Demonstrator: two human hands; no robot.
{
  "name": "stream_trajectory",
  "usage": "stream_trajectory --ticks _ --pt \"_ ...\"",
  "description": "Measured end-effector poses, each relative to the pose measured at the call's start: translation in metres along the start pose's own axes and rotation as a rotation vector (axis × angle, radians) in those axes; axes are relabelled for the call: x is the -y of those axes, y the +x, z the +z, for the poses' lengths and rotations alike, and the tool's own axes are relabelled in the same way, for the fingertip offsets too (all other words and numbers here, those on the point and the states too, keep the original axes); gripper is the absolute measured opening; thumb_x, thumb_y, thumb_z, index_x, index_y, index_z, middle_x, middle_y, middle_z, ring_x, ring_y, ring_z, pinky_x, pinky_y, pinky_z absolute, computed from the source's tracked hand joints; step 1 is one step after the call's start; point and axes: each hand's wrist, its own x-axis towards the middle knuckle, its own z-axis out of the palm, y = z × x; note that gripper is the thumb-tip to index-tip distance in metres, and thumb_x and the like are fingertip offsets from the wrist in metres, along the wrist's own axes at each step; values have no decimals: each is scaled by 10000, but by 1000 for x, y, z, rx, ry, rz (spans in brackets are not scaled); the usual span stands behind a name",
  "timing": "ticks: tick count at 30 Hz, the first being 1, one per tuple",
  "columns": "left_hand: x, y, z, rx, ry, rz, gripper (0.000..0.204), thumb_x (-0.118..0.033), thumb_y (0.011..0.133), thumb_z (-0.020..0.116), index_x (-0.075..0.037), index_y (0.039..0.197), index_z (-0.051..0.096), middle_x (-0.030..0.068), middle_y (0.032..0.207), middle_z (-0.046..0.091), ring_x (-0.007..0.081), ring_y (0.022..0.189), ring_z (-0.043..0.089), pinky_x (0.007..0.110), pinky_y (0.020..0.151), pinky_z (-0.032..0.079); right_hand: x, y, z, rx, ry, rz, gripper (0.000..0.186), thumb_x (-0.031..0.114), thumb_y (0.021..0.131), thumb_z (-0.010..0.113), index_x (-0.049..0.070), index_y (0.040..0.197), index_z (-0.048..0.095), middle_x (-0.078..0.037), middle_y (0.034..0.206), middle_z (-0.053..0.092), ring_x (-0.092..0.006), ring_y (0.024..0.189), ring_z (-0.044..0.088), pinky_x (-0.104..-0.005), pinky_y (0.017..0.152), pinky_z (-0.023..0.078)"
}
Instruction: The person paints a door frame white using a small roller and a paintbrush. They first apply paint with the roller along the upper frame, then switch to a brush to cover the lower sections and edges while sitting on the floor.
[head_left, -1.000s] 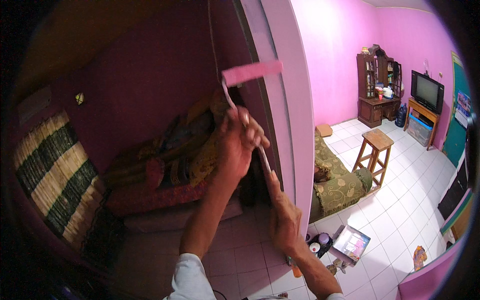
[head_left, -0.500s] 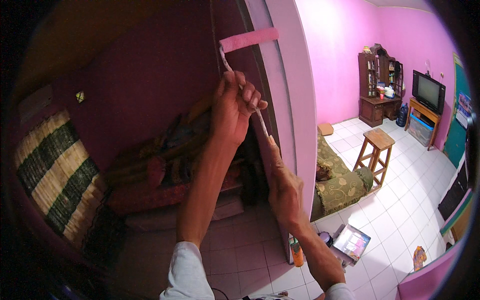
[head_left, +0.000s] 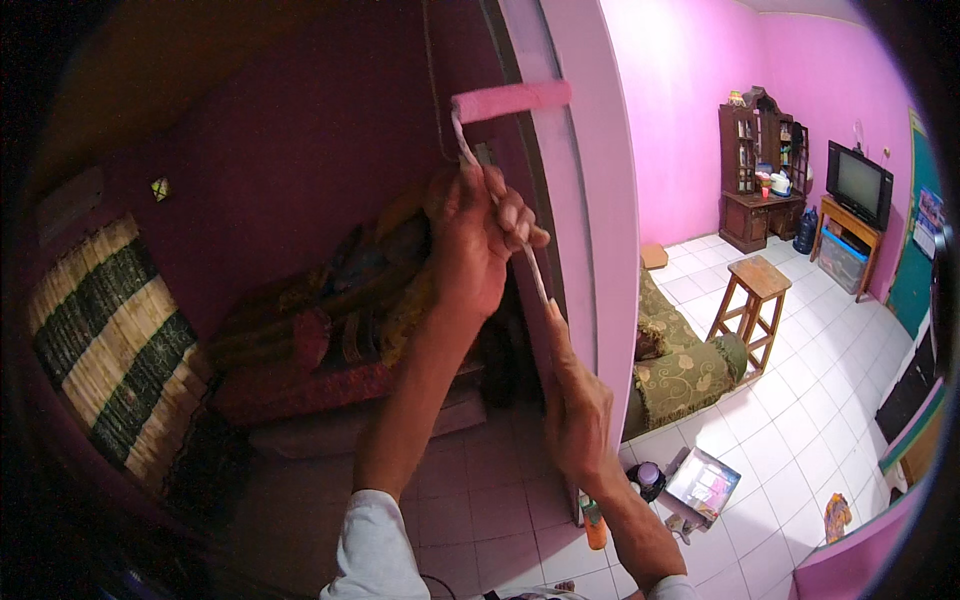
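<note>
A paint roller with a pink sleeve (head_left: 515, 101) lies across the pale pink door frame (head_left: 590, 190); the sleeve's left end sticks out past the frame's dark inner edge. My left hand (head_left: 480, 235) is closed around the bent, paint-smeared metal rod just below the sleeve. Lower down, my right hand (head_left: 578, 410) grips the roller's handle, its index finger stretched up along it. The handle itself is mostly hidden by that hand.
On the left lies a dark room with a striped curtain (head_left: 120, 350) and a heaped bed (head_left: 300, 370). On the right stand a wooden stool (head_left: 757, 280), a green patterned sofa (head_left: 690, 385) and a television (head_left: 858, 185). A paint tray (head_left: 703, 487) and an orange-handled tool (head_left: 594, 528) are below.
The roller has moved down the frame and slightly to the right. Both my hands have gone down with it, keeping their hold.
</note>
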Motion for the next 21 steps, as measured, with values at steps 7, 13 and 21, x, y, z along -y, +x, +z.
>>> stream_trajectory --ticks 7,13,21 --pt "-12 22 -1 17 19 30 294 -405 989 499 -129 907 556 -4 652 513 139 621 568 363 647 541 -5 23 9 -40 62 -46 855 -155 765 524 176 1518 292 -149 688 475 -283 601 542 -423 577 450" --pt "9 -15 -8 -69 -22 -61 303 -403 1007 459 -130 903 543 8 663 530 155 619 569 374 649 541 -17 -12 13 -17 11 -21 829 -152 782 526 163 1513 298 -153 692 490 -279 604 551 -400 573 462" --pt "34 -63 -10 -138 -55 -122 302 -384 1019 444 -122 891 522 17 662 521 155 616 559 388 646 566 -18 -61 5 51 24 84 837 -152 774 541 161 1512 303 -103 671 446 -234 585 517 -376 556 463"
